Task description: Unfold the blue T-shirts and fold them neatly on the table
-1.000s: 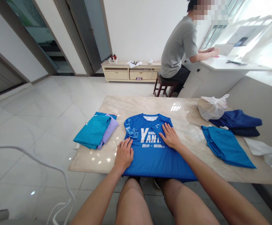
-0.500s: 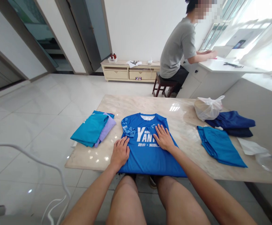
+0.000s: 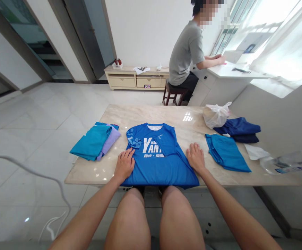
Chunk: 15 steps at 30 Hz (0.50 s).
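A blue printed T-shirt lies face up on the marble-look table, its collar pointing away from me. Both sleeves are folded inward over the front, and the right one covers part of the white lettering. My left hand lies with fingers extended along the shirt's left edge, touching the fabric. On the other side, my right hand rests flat beside the shirt's right edge, fingers a little apart and holding nothing. The shirt's hem reaches the near table edge.
Folded teal and lilac clothes lie at the left. To the right are a teal folded garment, navy clothing, a white plastic bag and a clear bottle. A person sits at a white desk beyond.
My right hand has slid off the shirt's chest to the table at its right, uncovering the folded sleeve and small logo. My left hand stays at the left edge. The view has shifted rightward.
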Motion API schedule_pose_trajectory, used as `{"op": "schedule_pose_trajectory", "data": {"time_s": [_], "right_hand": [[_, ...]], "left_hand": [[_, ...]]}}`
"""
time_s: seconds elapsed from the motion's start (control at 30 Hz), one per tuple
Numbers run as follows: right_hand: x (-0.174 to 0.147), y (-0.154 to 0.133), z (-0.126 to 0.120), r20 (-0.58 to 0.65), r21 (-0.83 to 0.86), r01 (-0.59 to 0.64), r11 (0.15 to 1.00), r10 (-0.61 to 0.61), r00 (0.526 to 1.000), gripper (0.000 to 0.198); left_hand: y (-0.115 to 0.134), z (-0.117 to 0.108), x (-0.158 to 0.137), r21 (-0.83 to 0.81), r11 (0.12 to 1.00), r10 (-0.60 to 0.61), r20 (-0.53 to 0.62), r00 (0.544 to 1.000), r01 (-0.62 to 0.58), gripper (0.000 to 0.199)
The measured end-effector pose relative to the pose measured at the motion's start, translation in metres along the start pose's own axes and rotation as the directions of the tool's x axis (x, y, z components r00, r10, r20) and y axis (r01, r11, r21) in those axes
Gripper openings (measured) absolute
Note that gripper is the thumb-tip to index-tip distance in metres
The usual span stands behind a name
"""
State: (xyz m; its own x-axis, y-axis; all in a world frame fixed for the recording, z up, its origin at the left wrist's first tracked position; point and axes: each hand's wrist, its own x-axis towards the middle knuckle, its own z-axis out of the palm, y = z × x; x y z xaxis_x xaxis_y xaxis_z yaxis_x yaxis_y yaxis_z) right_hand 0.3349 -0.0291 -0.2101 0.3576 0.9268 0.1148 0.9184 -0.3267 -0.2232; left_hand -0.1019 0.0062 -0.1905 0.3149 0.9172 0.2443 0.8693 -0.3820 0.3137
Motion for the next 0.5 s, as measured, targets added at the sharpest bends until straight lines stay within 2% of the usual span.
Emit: {"op": "schedule_pose_trajectory", "data": {"time_s": [0.37, 0.43, 0.5], "right_hand": [[-0.009, -0.011, -0.003, -0.139, 0.013, 0.037, 0.999, -0.034, 0.990, 0.064], [-0.009, -0.009, -0.001, -0.151, 0.024, 0.042, 0.999, -0.038, 0.988, 0.064], [-0.009, -0.008, 0.002, -0.158, 0.037, 0.045, 0.998, -0.039, 0.987, 0.065]], "left_hand": [[0.001, -0.008, 0.001, 0.044, 0.999, -0.012, 0.029, 1.000, 0.011, 0.051], [0.003, -0.014, 0.012, 0.065, 0.996, -0.062, 0.028, 0.998, 0.060, 0.045], [0.007, -0.019, 0.032, 0.092, 0.977, -0.193, 0.006, 0.981, 0.191, 0.041]]}}
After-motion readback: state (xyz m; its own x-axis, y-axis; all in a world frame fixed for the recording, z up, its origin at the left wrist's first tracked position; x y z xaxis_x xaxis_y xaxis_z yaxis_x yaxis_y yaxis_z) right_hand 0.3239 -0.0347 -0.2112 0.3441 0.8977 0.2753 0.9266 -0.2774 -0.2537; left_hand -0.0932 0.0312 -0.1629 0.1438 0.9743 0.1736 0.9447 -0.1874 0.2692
